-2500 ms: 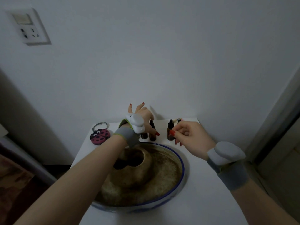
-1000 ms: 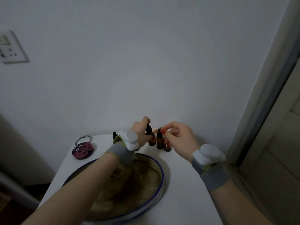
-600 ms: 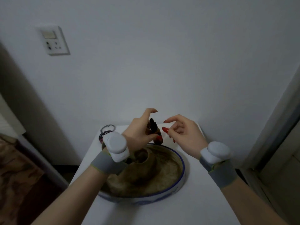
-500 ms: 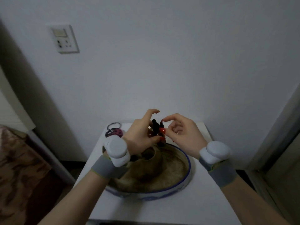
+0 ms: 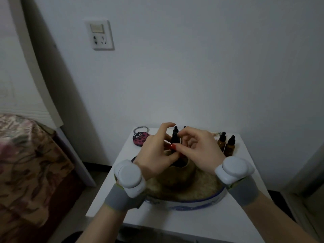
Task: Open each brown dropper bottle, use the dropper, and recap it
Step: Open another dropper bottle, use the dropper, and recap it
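Observation:
A brown dropper bottle with a black cap (image 5: 175,138) is held up over the bowl between both hands. My left hand (image 5: 156,155) grips its body from the left, index finger raised. My right hand (image 5: 198,149) pinches at the bottle's cap and neck from the right; the bottle's lower part is hidden by fingers. Behind it the black tip of another bottle (image 5: 176,128) shows. Two more brown dropper bottles (image 5: 222,140) (image 5: 230,146) stand capped on the white table, right of my right hand.
A blue-rimmed ceramic bowl (image 5: 192,202) holding a brown pot fills the middle of the small white table (image 5: 201,223). A ladybird tin with a ring (image 5: 140,138) lies back left. The wall stands just behind; a patterned bed (image 5: 26,163) is left, a door frame right.
The hands have come closer together around the one bottle, lifted over the bowl. The view swung left and back, so two capped bottles now show at the right.

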`<state>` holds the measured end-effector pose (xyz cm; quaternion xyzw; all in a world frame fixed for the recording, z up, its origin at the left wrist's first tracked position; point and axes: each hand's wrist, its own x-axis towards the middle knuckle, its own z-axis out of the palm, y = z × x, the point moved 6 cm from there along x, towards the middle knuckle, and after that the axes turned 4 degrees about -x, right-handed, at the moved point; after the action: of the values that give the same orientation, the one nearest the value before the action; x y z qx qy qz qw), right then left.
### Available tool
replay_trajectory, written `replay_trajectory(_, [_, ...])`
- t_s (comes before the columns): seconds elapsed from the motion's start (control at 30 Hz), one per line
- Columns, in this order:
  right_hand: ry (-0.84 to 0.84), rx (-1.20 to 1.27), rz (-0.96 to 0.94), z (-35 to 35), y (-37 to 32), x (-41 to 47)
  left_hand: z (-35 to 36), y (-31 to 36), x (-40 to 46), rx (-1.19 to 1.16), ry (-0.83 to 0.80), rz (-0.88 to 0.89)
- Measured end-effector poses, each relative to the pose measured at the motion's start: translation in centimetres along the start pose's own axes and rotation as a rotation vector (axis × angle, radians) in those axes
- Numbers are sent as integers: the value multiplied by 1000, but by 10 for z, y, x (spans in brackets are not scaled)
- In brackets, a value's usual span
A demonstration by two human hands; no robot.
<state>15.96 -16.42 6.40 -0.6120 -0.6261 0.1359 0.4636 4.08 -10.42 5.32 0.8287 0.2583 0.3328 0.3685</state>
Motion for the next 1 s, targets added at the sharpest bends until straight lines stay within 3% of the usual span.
replay_trajectory(0.17, [48, 73, 30, 3, -1, 1, 0, -3, -12, -135, 114, -14])
replay_trajectory(0.7, [56, 85, 64, 5, -5, -3, -4, -11, -26, -25, 229, 13])
replay_trajectory(1.0, [40, 4, 89, -3, -6, -3, 0, -8, -30, 10, 145, 15])
